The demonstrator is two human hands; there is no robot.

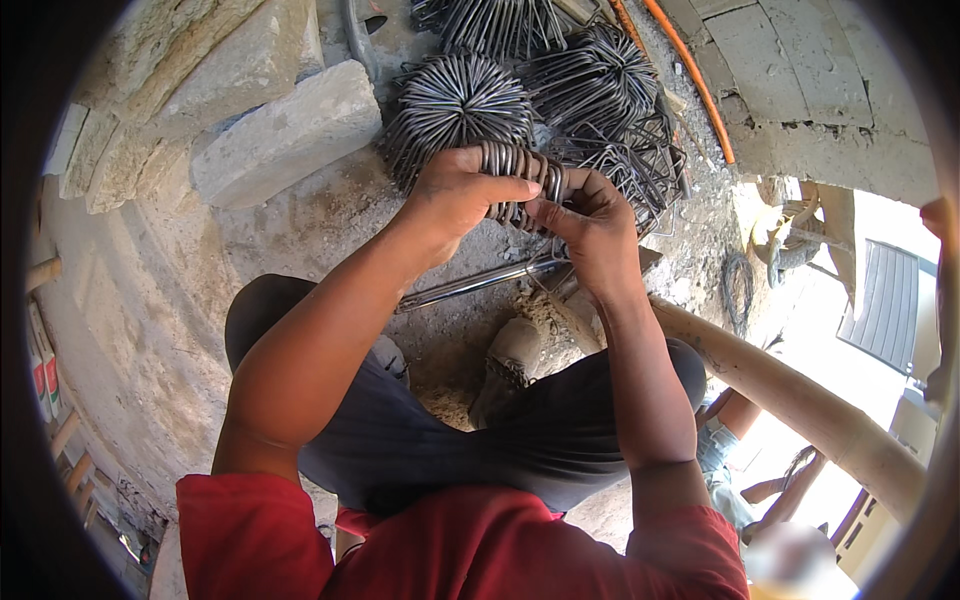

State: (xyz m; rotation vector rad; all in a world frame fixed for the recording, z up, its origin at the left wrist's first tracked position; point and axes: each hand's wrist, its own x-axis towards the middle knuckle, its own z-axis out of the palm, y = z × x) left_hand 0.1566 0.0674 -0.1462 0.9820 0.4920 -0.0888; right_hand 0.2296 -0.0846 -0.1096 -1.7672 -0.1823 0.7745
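From my end I see the left hand (450,200) closed around a row of bent metal rods (512,165), thumb laid across their front. The right hand (598,215) pinches the row's other end between thumb and curled fingers. I have the rods raised over the floor (315,235), the round bundle of rods (462,108) just beyond. Below the hands I make out a shiny metal bar (475,288); a pale stone block (290,135) lies left.
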